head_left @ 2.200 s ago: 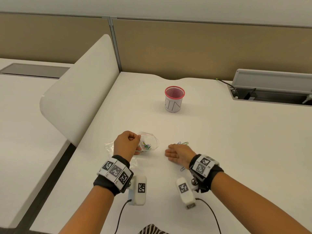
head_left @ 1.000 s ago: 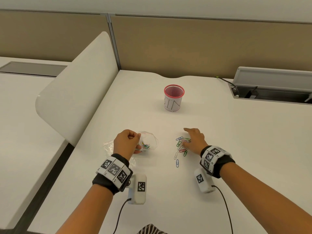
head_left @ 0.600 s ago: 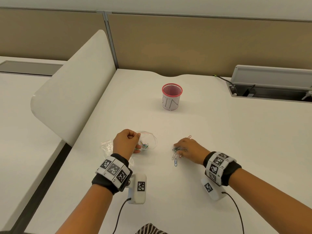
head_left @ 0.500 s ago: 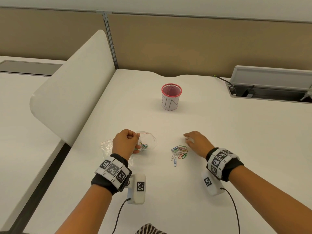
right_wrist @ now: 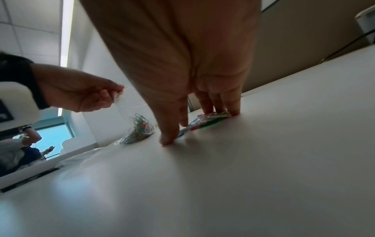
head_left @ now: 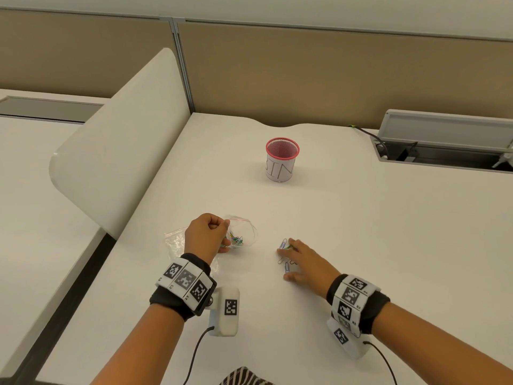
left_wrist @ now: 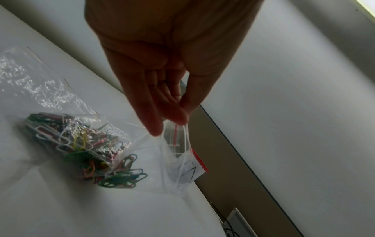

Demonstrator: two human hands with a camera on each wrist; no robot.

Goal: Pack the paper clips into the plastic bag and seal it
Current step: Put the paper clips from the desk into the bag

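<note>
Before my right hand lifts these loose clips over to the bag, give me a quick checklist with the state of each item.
1. Bag mouth held up: ok, left hand pinches the rim of the plastic bag.
2. Mouth wide enough for a handful: cannot tell.
3. Clips already in the bag: ok, a bunch sits at the bottom.
4. Loose paper clips gathered: ok, bunched under the right hand.
5. Clips actually gripped: not ok, the fingers only press down on them.
6. Path across the desk: ok, nothing between.
</note>
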